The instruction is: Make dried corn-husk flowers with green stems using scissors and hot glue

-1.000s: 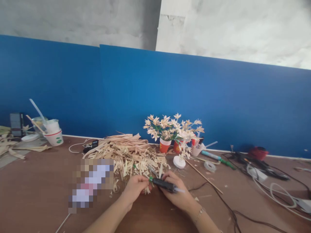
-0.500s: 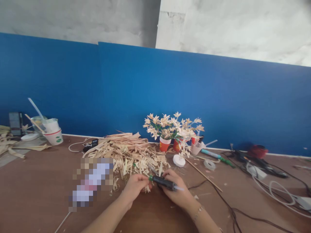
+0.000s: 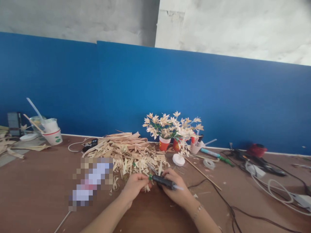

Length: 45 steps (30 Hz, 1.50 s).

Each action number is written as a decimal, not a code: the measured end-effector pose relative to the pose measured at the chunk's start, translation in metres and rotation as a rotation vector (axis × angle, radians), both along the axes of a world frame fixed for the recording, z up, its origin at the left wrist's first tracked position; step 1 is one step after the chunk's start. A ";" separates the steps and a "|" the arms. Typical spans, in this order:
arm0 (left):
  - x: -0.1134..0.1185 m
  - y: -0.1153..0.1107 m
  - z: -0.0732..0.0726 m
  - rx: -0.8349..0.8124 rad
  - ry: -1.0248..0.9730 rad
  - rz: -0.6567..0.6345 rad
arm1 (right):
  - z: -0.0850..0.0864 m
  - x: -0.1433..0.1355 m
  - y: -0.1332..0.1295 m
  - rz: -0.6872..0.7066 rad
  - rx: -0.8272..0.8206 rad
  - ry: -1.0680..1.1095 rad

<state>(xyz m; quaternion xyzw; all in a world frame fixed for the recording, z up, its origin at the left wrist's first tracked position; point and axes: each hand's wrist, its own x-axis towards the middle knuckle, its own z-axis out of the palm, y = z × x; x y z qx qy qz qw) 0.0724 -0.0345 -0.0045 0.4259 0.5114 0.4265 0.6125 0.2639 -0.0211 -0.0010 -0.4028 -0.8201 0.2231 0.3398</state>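
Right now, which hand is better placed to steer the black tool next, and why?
Probably the right hand: it grips the black tool, while the left hand seems occupied pinching a pale flower near the tool's tip.

**Black glue gun [image 3: 164, 182] levelled beside a pale petalled piece [image 3: 147, 187]**

We see the glue gun lying aslant in the right hand [image 3: 176, 184], its green tip [image 3: 150, 177] toward ten o'clock, close to the left hand's [image 3: 136, 186] fingers; whether they touch, we cannot tell. A translucent stick [image 3: 179, 187] juts from its rear between three and four o'clock. Mostly hidden by the left fingers, the petalled piece hangs points down, between six and seven o'clock from the tip.
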 end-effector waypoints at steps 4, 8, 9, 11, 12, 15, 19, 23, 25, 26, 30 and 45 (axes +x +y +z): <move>0.000 0.001 0.001 0.004 0.018 -0.006 | 0.000 0.000 0.000 -0.022 0.006 0.012; -0.001 0.001 -0.001 0.079 0.146 -0.017 | 0.005 0.000 -0.004 0.015 -0.009 0.006; -0.001 0.000 -0.002 0.122 0.214 -0.019 | 0.007 0.000 -0.005 0.034 -0.011 0.008; -0.002 -0.002 -0.002 0.244 0.405 -0.023 | 0.010 0.001 -0.006 0.057 -0.006 0.027; -0.003 -0.004 -0.002 0.313 0.514 -0.026 | 0.011 0.002 -0.006 0.048 0.008 0.040; -0.005 -0.006 -0.002 0.451 0.727 -0.026 | 0.016 0.006 -0.005 -0.087 0.071 0.041; -0.009 0.000 -0.005 0.426 0.518 0.005 | 0.028 0.020 -0.011 -0.059 -0.150 -0.059; -0.012 0.009 -0.011 0.328 0.366 0.051 | 0.049 0.058 -0.022 0.239 -0.721 -0.017; -0.013 0.010 -0.011 0.298 0.331 0.063 | 0.056 0.085 -0.022 0.176 -0.731 -0.032; -0.012 0.010 -0.011 0.290 0.315 0.064 | 0.057 0.098 -0.019 0.035 -0.632 -0.051; -0.009 0.008 -0.009 0.248 0.235 0.042 | 0.039 0.136 -0.001 -0.577 -0.283 -0.381; -0.004 -0.002 0.006 -0.022 -0.099 -0.116 | 0.034 0.025 -0.002 -0.125 0.247 -0.329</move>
